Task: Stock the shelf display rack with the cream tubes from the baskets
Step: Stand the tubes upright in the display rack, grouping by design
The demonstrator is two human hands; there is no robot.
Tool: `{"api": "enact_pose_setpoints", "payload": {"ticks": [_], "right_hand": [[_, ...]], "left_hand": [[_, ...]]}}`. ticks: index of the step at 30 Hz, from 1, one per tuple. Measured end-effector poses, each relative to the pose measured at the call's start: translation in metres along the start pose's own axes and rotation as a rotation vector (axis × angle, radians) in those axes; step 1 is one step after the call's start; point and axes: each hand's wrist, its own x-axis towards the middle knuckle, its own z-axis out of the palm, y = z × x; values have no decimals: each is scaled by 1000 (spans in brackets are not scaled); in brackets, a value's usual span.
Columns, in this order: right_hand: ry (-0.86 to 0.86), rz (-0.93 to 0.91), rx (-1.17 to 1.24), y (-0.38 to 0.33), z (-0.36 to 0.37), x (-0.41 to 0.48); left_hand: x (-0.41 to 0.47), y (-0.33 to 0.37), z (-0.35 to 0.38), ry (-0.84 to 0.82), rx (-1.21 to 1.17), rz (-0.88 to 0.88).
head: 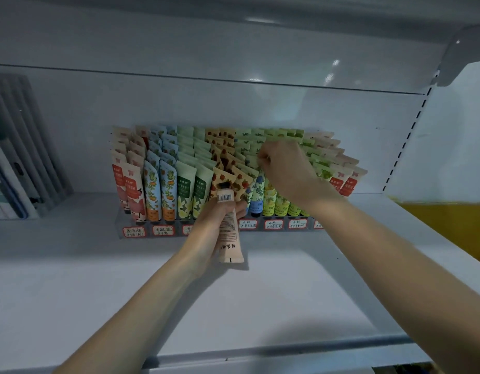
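- Peach-coloured cream tube [229, 228] sits in the left hand [206, 230]. The fingers are wrapped round its lower body from the left, and the thumb side is hidden behind it.
- Its long axis runs nearly straight away from the person. The black cap points at the display rack [149, 234] and the flat crimped end points back toward the shelf's front edge.
- The cap is just in front of the rack's front row, over the orange-patterned column near the middle.
- The rack stands at the back of the shelf [98, 279], against the rear wall. It is packed with stocked tubes [184, 190] in colour-sorted columns, with handwritten labels [273, 224] along its front lip.
- The right hand [284, 168] is further in and to the right of the held tube. Its fingers are curled down among the green and blue tube tops in the middle rows. Whether it pinches one or only parts them cannot be told.
- The peach-toned columns lie at the rack's left and right ends, so the held tube probably has to travel sideways from here. The left hand is the nearer one to the left-end column.
- Upright books [15, 168] stand at the shelf's left edge, and a yellow panel [449, 222] shows past its right edge.
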Motion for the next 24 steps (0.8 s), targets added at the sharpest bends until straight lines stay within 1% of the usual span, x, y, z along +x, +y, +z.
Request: {"api": "enact_pose_setpoints", "payload": {"ticks": [6,9,12,18,24], "right_hand": [[-21,-8,-34,0,0,6],[-33,2,-46,1,0,6],[-9,0,-61,1,1,3],[-2,-51,-60,1,1,-3],[-37,-46,-49,2,-3,2]], "left_hand": [[4,-3,-5,25,63,22],[3,-5,-9,36,131,74],[0,-6,-11,61,189,131],[-4,-7,-9,119,352,174],[-3,-11,-14,97,420,255]]}}
